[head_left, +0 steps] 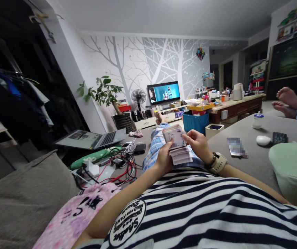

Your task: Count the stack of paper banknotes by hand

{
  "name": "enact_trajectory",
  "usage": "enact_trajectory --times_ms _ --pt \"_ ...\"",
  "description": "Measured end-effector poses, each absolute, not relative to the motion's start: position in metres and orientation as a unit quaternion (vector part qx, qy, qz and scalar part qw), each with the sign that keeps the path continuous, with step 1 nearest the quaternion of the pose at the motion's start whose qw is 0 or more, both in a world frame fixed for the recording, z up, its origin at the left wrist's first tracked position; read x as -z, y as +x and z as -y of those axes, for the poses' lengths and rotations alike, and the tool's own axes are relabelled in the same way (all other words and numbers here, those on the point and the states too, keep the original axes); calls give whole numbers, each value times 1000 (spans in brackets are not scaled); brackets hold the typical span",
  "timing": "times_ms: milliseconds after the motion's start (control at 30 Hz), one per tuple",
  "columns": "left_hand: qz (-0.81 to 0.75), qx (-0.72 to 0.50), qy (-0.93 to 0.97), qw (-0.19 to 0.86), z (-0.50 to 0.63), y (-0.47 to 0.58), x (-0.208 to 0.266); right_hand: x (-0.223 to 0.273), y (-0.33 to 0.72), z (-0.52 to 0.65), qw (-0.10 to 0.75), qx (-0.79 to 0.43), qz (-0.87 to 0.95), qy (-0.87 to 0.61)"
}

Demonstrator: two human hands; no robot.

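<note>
A stack of purplish banknotes (pixel 174 137) stands in my left hand (pixel 164 156), whose thumb presses on the face of the front note. Below that thumb, more notes (pixel 181 156) fan down in steps over my striped shirt. My right hand (pixel 198 143) pinches the right edge of the upper notes between thumb and fingertips; how many it grips I cannot make out. A watch with a pale strap (pixel 219 163) is on my right wrist. Both hands are above my lap, over blue checked trousers (pixel 153 148).
Left of my legs are a laptop (pixel 94 140), tangled cables (pixel 127 166) and a green bundle (pixel 94 157). To the right are a phone (pixel 236 147), a white mouse (pixel 263 140), a small tub (pixel 258 121) and a green cushion (pixel 288 166). Another person's feet (pixel 288 98) rest at far right.
</note>
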State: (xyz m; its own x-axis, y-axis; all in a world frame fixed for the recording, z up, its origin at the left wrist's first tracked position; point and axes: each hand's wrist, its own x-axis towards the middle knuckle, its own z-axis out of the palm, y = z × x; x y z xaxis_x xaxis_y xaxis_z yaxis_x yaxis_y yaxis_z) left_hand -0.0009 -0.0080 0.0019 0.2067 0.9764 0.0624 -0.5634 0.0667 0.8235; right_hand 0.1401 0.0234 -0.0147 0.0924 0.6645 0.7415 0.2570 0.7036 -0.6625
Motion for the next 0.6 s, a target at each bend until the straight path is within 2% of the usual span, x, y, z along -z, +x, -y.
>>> enact_trajectory --times_ms 300,600 --pt "-265 -596 395 647 7 1 1 17 139 -26 655 -141 656 -348" --pt "-236 -577 383 682 4 1 2 17 137 -21 677 -124 648 -326"
